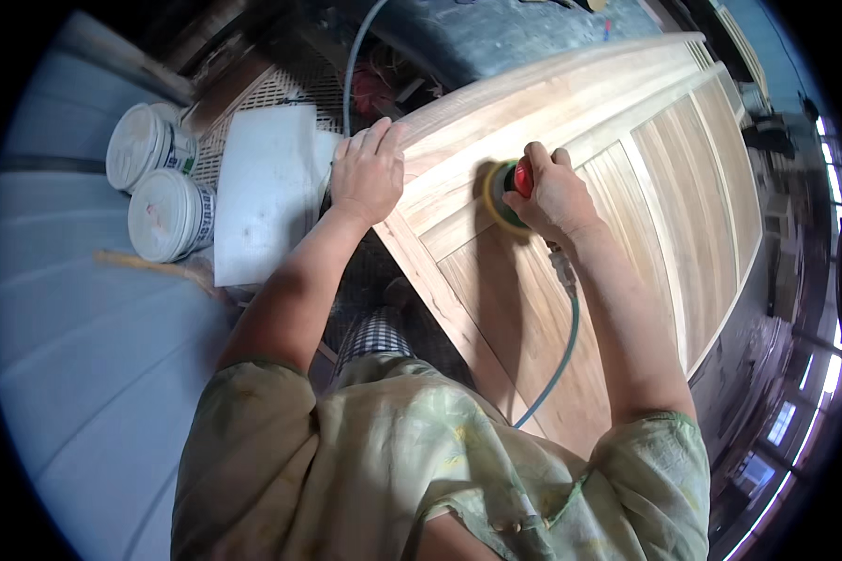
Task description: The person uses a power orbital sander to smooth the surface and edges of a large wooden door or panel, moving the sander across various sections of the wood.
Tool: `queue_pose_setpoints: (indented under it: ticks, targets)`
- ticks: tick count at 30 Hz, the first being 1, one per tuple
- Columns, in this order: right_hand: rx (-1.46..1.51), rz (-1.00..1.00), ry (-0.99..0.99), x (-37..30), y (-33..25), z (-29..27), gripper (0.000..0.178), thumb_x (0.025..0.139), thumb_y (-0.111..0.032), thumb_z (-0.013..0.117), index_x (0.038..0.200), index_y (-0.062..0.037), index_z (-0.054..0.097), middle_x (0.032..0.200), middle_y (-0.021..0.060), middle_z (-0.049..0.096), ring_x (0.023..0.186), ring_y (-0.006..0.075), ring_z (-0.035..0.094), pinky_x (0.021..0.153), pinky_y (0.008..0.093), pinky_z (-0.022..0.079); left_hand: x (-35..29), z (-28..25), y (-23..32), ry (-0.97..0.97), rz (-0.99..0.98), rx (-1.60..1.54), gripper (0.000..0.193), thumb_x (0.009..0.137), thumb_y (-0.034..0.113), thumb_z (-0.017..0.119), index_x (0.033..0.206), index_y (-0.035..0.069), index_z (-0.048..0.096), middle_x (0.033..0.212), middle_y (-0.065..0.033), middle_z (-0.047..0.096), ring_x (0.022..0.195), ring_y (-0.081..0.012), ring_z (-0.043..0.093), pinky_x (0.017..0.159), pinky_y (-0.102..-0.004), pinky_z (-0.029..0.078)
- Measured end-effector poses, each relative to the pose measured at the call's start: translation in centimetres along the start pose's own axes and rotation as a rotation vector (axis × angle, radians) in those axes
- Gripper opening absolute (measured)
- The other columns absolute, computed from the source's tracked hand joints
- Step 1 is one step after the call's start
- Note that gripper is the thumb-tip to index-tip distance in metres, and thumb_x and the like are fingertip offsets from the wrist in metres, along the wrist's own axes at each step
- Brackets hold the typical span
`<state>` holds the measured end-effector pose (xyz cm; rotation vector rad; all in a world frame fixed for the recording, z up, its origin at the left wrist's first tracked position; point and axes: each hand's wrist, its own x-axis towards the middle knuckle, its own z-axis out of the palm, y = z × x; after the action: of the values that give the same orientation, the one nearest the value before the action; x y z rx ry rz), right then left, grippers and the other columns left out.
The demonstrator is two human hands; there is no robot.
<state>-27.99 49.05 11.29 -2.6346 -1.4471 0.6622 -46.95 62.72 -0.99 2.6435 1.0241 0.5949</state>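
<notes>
A large pale wooden panel [496, 122] with recessed sections and raised rails stretches away in front of me to the right. My right hand [557, 199] is wrapped round the red top of a round pneumatic sander [525, 176]. The sander's yellow-edged pad stands tilted at the panel's face; whether its whole disc touches the wood I cannot tell. From the tool's rear a bluish-green air hose [563, 351] curves down across the panel. My left hand [370, 170] lies with fingers stretched out over the panel's near left corner.
Left of the panel are white lidded buckets [164, 217], a white block-like piece [264, 192] and a wooden stick [150, 260]. A grey hose [354, 65] hangs behind my left hand. Pale boards or sheeting [94, 355] cover the left side. Stacked material [753, 374] stands at right.
</notes>
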Motion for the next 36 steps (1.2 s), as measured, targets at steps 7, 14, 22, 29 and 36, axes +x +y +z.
queue_pose_setpoints:
  ticks: [7, 14, 22, 29, 36]
  targets:
    - [-0.233, -0.280, -0.549, -0.3, -7.9, -0.3, 0.054, 0.069, -0.025, 0.077, 0.115, -0.0102, 0.052, 0.115, 0.0234, 0.055, 0.102, 0.0388, 0.061, 0.090, 0.0429, 0.051, -0.3, -0.3, -0.5, -0.027, -0.056, -0.010, 0.045, 0.088, 0.016, 0.050, 0.133, 0.012, 0.051, 0.135, -0.0099, 0.052, 0.121, -0.0265, 0.050, 0.104, -0.0414, 0.034]
    - [-0.360, -0.361, -0.688, 3.1, -9.3, -0.7, 0.060, 0.064, -0.032, 0.079, 0.106, 0.0007, 0.053, 0.095, 0.0220, 0.065, 0.090, 0.0348, 0.065, 0.079, 0.0406, 0.052, 0.0, 0.7, -0.5, 0.082, -0.044, -0.009, 0.041, 0.084, 0.015, 0.055, 0.125, 0.012, 0.058, 0.128, -0.0058, 0.056, 0.116, -0.0222, 0.053, 0.100, -0.0389, 0.038]
    - [-0.425, -0.043, -0.722, 4.1, -10.0, -1.8, 0.056, 0.068, -0.032, 0.077, 0.108, -0.0011, 0.052, 0.101, 0.0221, 0.064, 0.095, 0.0340, 0.063, 0.084, 0.0401, 0.050, 0.6, -0.5, -0.4, -0.069, -0.063, -0.047, 0.043, 0.086, 0.019, 0.056, 0.127, 0.010, 0.053, 0.115, -0.0088, 0.058, 0.108, -0.0262, 0.055, 0.093, -0.0412, 0.040]
    - [-0.389, -0.118, -0.654, 4.2, -9.6, -0.3, 0.058, 0.067, -0.033, 0.077, 0.107, 0.0012, 0.051, 0.096, 0.0235, 0.064, 0.099, 0.0350, 0.061, 0.086, 0.0404, 0.051, 1.2, -0.8, -2.5, -0.313, -0.118, -0.153, 0.049, 0.090, 0.030, 0.053, 0.134, 0.008, 0.045, 0.105, -0.0153, 0.060, 0.098, -0.0329, 0.060, 0.084, -0.0472, 0.046]
    - [-0.408, 0.299, -0.581, 7.9, -5.2, -3.2, 0.057, 0.064, -0.030, 0.082, 0.103, -0.0010, 0.053, 0.094, 0.0197, 0.065, 0.089, 0.0307, 0.066, 0.076, 0.0393, 0.057, 2.3, -1.9, -2.7, -0.477, -0.086, -0.206, 0.052, 0.094, 0.032, 0.050, 0.136, 0.004, 0.039, 0.107, -0.0192, 0.060, 0.096, -0.0367, 0.062, 0.078, -0.0465, 0.051]
